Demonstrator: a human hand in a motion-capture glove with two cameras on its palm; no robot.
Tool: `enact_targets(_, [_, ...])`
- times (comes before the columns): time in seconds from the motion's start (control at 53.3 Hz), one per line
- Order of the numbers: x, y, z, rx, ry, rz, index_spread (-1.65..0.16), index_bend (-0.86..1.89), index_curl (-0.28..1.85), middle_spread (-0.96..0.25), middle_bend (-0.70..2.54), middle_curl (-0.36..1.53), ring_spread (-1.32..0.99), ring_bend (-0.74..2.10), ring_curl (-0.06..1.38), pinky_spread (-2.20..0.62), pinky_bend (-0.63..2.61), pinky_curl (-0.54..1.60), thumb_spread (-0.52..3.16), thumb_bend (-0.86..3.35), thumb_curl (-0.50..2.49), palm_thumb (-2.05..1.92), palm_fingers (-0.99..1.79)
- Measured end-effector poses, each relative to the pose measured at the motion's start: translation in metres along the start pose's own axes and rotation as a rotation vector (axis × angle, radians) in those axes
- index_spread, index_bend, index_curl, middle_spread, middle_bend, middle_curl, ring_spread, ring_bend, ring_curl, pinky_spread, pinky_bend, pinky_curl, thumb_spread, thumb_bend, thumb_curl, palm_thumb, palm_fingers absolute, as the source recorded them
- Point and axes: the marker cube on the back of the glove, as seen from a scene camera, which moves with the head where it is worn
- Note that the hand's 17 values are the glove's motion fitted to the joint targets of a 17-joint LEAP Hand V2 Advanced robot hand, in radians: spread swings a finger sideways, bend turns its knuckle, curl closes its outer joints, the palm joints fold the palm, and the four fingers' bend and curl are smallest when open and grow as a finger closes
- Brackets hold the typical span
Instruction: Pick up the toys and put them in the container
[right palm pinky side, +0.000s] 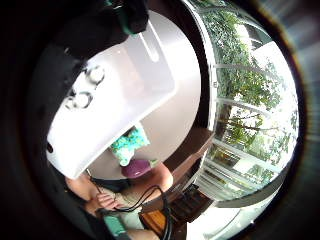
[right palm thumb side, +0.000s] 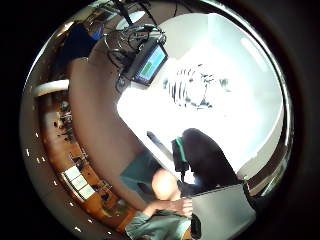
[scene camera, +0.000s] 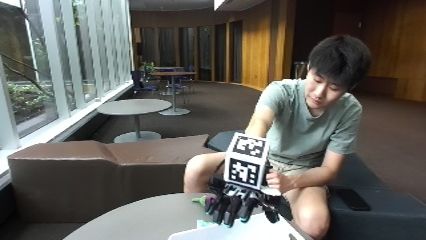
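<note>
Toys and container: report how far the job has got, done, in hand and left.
Done: one striped toy already lies inside the white container. In hand: nothing that shows; the gloved right hand hangs over the container's edge with fingers pointing down and relaxed. Left: a teal toy and a purple toy lie on the table beside the container, yet to be picked up.

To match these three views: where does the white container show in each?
Little finger side palm view: the white container fills the middle, on the table beside the toys.
Thumb side palm view: it is the bright white area under the gloved right hand.
Outside view: only its rim shows, below the fingers.
Shared landmark: the round table.
</note>
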Motion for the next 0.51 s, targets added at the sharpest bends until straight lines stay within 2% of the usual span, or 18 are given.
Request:
enact_targets(0.131, [0.038, 0.037, -0.031, -0.049, -0.018, 0.055, -0.12, 0.04, 0.08, 0.02, 0.16, 0.53, -0.09, 0.64, 0.41, -0.05, 1.07, 0.54, 1.09, 0.05, 0.73, 0.04, -0.37])
enact_targets(0.319, [0.121, 0.124, -0.084, 0.107, 0.05, 0.126, -0.11, 0.01, 0.08, 0.06, 0.13, 0.45, -0.02, 0.53, 0.37, 0.01, 1.05, 0.49, 1.22, 0.0, 0.6, 0.03, -0.33])
enact_targets(0.413, [0.147, 0.156, -0.083, 0.107, 0.003, 0.111, -0.11, 0.01, 0.08, 0.06, 0.15, 0.43, -0.01, 0.52, 0.36, 0.02, 1.03, 0.47, 1.24, -0.01, 0.55, 0.03, -0.3])
enact_targets(0.506, [0.167, 0.192, -0.056, 0.077, -0.003, 0.076, -0.11, 0.01, 0.08, 0.06, 0.15, 0.41, 0.0, 0.51, 0.36, 0.03, 1.03, 0.46, 1.26, -0.01, 0.51, 0.04, -0.29])
